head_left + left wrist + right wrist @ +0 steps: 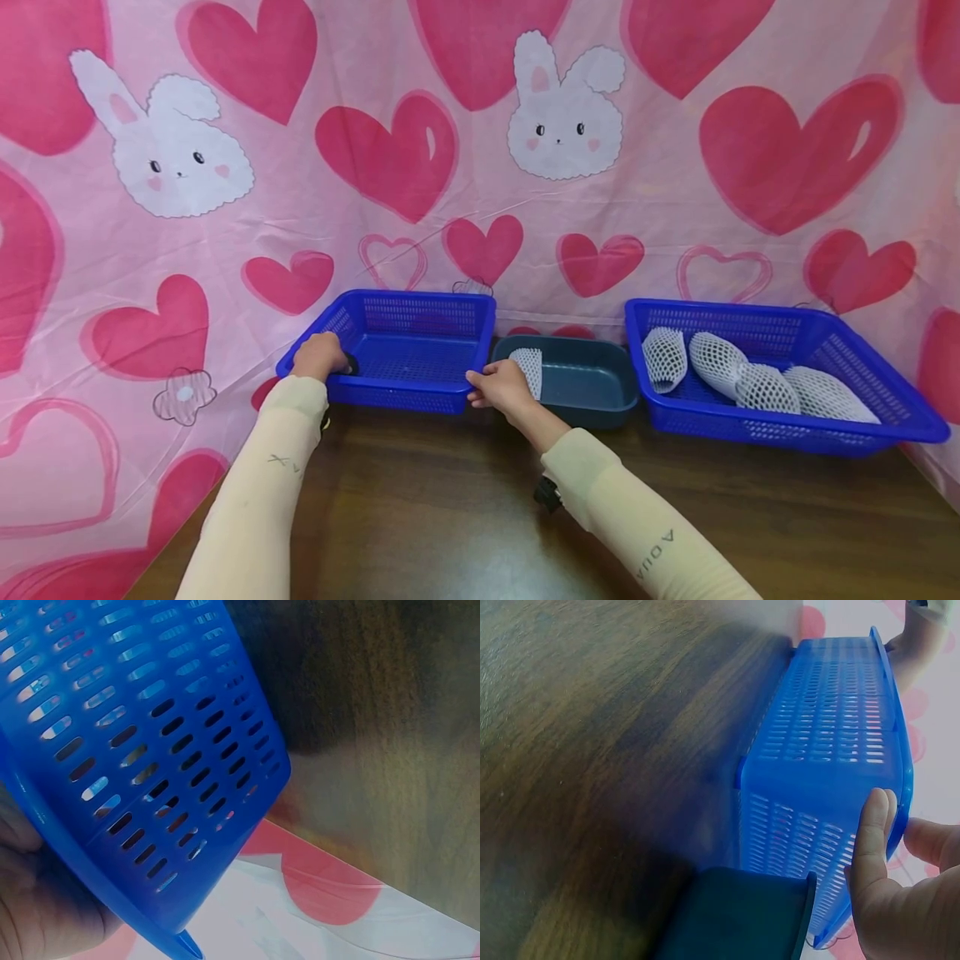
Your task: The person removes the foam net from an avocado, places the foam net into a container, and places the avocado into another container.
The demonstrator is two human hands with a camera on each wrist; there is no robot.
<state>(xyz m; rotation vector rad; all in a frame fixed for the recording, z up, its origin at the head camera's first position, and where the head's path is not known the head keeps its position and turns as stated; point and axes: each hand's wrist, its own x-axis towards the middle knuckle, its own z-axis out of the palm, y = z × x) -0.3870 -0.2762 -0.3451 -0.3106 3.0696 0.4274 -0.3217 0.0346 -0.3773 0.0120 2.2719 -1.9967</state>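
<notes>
A blue slotted plastic basket stands on the table at the back, left of centre. My left hand grips its left rim, with the fingers reaching over the edge. Beside those fingers a small dark thing shows inside the basket, too hidden to tell what it is. In the left wrist view, the palm lies against the rim of the slotted wall. My right hand pinches the front right corner; in the right wrist view its fingers press the outer wall and the thumb is across the rim.
A dark green tub, with a white foam net sleeve in it, stands right of the basket. Farther right, a second blue basket bears several white foam net sleeves. Behind everything hangs a pink heart-patterned cloth above the brown table.
</notes>
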